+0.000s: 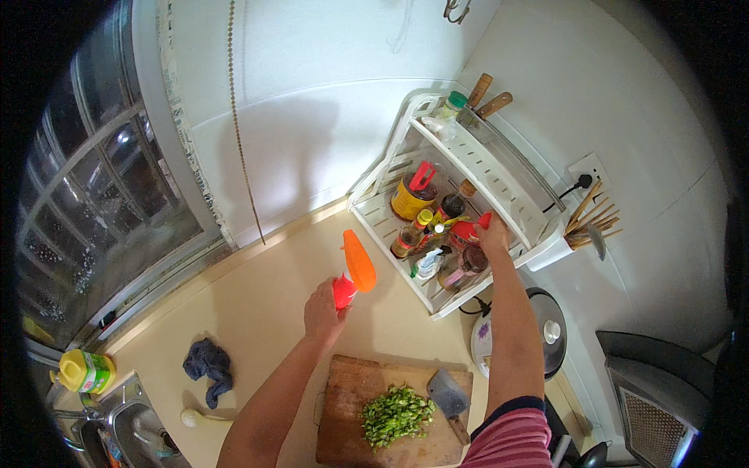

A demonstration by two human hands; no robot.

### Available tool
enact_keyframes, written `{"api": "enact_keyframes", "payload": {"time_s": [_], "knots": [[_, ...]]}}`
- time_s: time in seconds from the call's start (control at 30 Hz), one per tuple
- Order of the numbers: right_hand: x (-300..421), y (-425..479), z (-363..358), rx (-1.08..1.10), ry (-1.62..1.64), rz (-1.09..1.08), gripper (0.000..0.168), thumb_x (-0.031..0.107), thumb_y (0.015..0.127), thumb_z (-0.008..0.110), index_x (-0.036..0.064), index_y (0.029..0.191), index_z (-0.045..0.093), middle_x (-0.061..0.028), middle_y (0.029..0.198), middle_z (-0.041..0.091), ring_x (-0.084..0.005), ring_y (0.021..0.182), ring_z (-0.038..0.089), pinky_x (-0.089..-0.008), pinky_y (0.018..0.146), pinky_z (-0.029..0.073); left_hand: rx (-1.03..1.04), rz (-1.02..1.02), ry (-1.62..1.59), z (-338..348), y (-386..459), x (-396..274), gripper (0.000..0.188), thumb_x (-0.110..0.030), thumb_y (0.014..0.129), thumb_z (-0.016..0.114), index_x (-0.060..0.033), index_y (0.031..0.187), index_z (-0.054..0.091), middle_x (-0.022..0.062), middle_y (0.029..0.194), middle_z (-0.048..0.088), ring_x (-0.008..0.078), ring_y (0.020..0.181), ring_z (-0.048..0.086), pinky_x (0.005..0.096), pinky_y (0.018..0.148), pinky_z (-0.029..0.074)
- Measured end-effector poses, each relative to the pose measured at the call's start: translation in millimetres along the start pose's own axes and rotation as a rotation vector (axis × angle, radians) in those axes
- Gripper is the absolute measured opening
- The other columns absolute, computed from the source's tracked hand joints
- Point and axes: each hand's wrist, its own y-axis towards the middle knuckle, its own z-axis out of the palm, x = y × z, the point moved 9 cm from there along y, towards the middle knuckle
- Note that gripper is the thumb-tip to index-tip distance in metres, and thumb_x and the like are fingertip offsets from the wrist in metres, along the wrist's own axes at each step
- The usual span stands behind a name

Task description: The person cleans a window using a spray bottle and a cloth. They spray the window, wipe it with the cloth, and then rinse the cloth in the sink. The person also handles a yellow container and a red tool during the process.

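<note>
My left hand is closed around the red body of a spray bottle with an orange trigger head, held above the counter. At the two-tier white plastic rack, my right hand reaches onto the lower shelf and grasps a red packet among the seasonings. Close by it stand a lidded jar, a dark sauce bottle and a yellow-capped bottle. A yellow-labelled jar with a red clip-like piece on top sits further left on that shelf.
Chopped green vegetables and a cleaver lie on a wooden cutting board. A dark cloth rests left, near the sink and a yellow jug. A lidded electric pot stands under my right forearm.
</note>
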Motion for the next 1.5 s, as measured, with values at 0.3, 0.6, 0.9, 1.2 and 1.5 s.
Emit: {"api": "enact_keyframes", "payload": {"time_s": [0.3, 0.6, 0.9, 1.2, 1.5], "knots": [[-82, 36, 36, -0.134, -0.062, 0.101, 0.06, 0.028, 0.071, 0.067, 0.004, 0.12, 0.044, -0.0215, 0.118, 0.049, -0.036, 0.112, 0.046, -0.0412, 0.097, 0.036, -0.016, 0.043, -0.085, 5, -2, -8, 0.059, -0.011, 0.066, 0.073, -0.0025, 0.116, 0.042, 0.0178, 0.106, 0.054, 0.035, 0.091, 0.055, 0.0426, 0.077, 0.045], [-3, -14, -10, -0.212, 0.081, 0.115, 0.058, 0.013, 0.073, 0.059, -0.004, 0.124, 0.037, -0.0256, 0.124, 0.043, -0.04, 0.116, 0.041, -0.0416, 0.1, 0.033, -0.04, 0.038, -0.164, -8, -2, -11, 0.088, -0.012, 0.065, 0.075, -0.0006, 0.135, 0.022, 0.0222, 0.127, 0.038, 0.0363, 0.118, 0.039, 0.041, 0.097, 0.036], [193, -200, 40, 0.377, 0.875, -0.486, 0.054, 0.012, 0.066, 0.074, 0.01, 0.116, 0.053, -0.008, 0.109, 0.056, -0.0166, 0.095, 0.054, -0.0311, 0.073, 0.046, -0.185, -0.116, -0.209, -52, -44, 6, 0.092, -0.008, 0.067, 0.072, -0.0012, 0.138, 0.016, 0.0217, 0.132, 0.031, 0.0347, 0.123, 0.032, 0.0418, 0.101, 0.031], [231, -188, 50, -0.009, 0.747, -0.421, 0.033, 0.033, 0.065, 0.075, 0.006, 0.08, 0.064, -0.0107, 0.064, 0.062, -0.0226, 0.057, 0.062, -0.0356, 0.057, 0.049, -0.212, -0.217, -0.274, -101, -101, -1, 0.084, -0.004, 0.073, 0.066, -0.0079, 0.14, 0.015, 0.0184, 0.127, 0.042, 0.0286, 0.12, 0.04, 0.041, 0.1, 0.031], [231, -39, -4, -0.1, 0.607, -0.226, 0.039, 0.031, 0.064, 0.076, 0.001, 0.086, 0.063, -0.0155, 0.078, 0.065, -0.0281, 0.076, 0.064, -0.0374, 0.067, 0.049, -0.248, -0.311, -0.337, -151, -125, -10, 0.079, -0.004, 0.076, 0.063, -0.0089, 0.14, 0.017, 0.0159, 0.122, 0.046, 0.0273, 0.115, 0.045, 0.0417, 0.096, 0.035]]}}
